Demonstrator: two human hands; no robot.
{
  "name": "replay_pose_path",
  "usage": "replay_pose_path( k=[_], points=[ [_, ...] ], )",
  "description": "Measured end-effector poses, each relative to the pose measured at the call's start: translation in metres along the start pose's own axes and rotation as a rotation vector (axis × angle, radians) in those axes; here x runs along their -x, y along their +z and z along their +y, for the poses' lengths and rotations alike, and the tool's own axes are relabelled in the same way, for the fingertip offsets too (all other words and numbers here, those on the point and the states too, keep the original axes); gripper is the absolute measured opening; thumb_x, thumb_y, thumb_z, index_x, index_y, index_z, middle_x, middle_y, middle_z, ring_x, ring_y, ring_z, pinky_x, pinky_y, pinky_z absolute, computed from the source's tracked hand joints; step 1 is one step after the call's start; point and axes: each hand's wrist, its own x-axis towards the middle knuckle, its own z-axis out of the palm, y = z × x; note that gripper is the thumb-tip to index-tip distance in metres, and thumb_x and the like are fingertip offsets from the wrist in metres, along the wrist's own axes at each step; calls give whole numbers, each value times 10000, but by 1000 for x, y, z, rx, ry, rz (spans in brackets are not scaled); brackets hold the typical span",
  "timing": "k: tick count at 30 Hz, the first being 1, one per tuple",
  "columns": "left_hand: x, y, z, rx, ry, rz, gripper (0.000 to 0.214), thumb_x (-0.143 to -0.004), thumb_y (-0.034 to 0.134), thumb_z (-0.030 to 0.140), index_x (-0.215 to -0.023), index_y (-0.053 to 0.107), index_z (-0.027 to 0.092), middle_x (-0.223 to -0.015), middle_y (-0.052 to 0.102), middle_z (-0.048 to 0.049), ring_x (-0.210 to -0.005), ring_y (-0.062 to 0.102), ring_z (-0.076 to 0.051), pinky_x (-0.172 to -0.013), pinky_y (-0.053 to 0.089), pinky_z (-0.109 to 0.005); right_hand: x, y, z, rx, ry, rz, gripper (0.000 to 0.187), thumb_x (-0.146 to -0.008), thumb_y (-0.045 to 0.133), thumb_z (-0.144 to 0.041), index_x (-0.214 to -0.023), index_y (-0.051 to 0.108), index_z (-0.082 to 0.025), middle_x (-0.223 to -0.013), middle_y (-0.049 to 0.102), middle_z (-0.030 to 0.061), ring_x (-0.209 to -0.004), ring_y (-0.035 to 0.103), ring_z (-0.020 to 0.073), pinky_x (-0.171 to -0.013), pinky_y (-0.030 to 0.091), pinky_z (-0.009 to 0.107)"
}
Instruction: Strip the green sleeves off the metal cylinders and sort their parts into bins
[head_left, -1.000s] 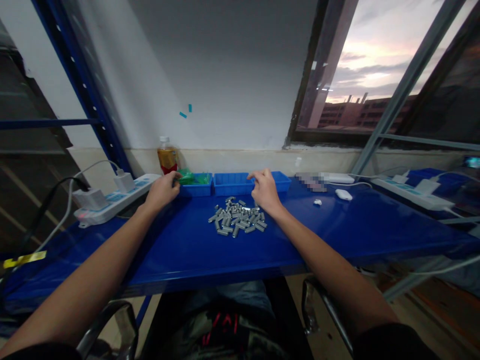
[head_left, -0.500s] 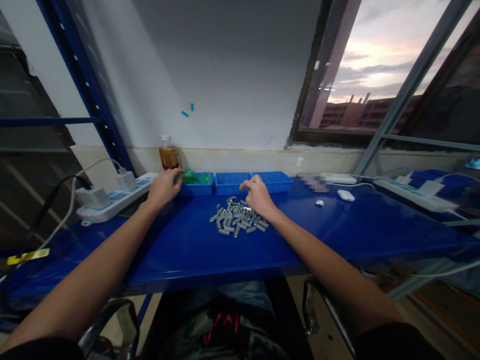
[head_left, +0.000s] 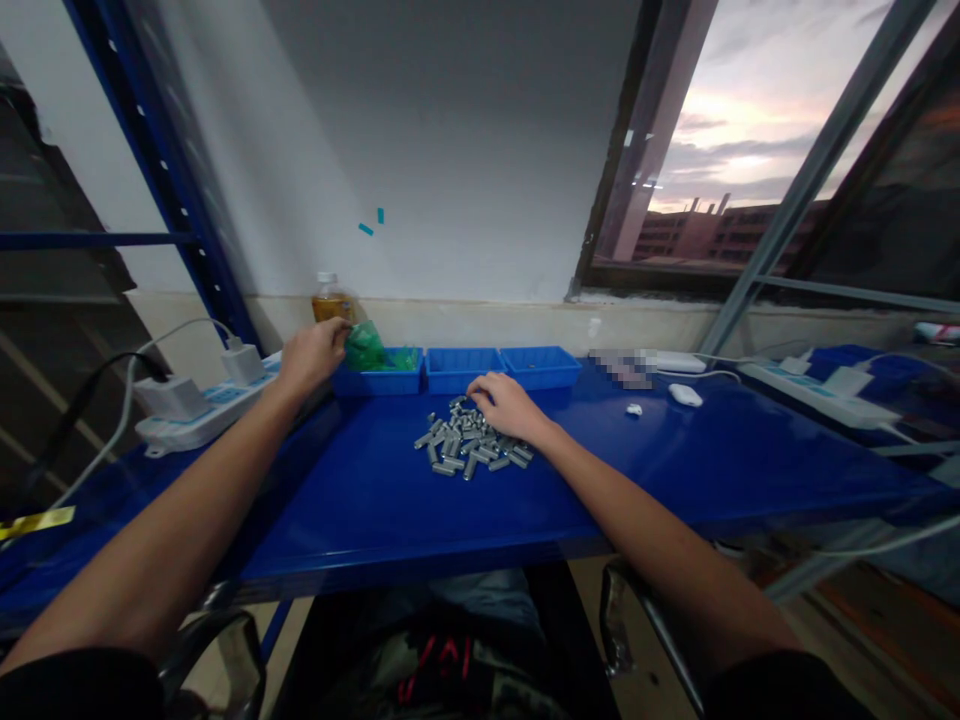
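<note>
Taking the heap as our clock's centre, with twelve toward the wall, we see short silver cylinders (head_left: 471, 442), smooth, round-sided and metallic in sheen, lying loose at all angles on the glossy blue table (head_left: 337, 510). They overlap toward the middle and thin out to single pieces at the six o'clock edge.

Our left hand (head_left: 311, 358) is at ten o'clock, fingertips brought together on a corner of green film (head_left: 365, 347). The film is thin, crumpled and half see-through; it stands in a soft peak over the left bin (head_left: 382, 382), a shallow moulded-plastic box at eleven o'clock, while the rest lies rumpled inside. Our right hand (head_left: 511, 408) is at one o'clock, bent over the heap's far edge with curled fingers; we cannot tell whether they press on a cylinder or pinch one.

The middle bin (head_left: 454, 380), rectangular with ribbed inner walls, sits at twelve, and the right bin (head_left: 540, 378) beside it at one o'clock bears a small speck too tiny to identify. Behind our left hand, the bottle (head_left: 328, 305) shows clear walls, amber liquid and a white cap. At three o'clock lies a small white earbud (head_left: 634, 410), with a rounded, smooth white case (head_left: 685, 396) just beyond.
</note>
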Motion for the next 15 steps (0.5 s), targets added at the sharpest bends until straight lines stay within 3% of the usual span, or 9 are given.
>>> replay_pose_path(
  k=[5, 15],
  points=[
    [0, -12, -1, -7, 10, 25, 385, -920, 342, 356, -1186, 571, 198, -1106, 657, -123, -948, 604, -259, -774, 444, -356, 0, -2, 0, -23, 11, -20, 162, -866, 494, -194, -898, 648, -156, -793, 602, 43, -785, 505, 151, -754, 347, 267],
    [0, -3, -3, 48, 105, -40, 361, -908, 372, 295, -1181, 565, 160, -1132, 653, -100, -992, 604, -227, -828, 436, -308, 2, -7, -6, -27, 21, -86, 174, -860, 515, -221, -921, 657, -140, -786, 613, 46, -771, 514, 143, -718, 347, 250]
  ],
)
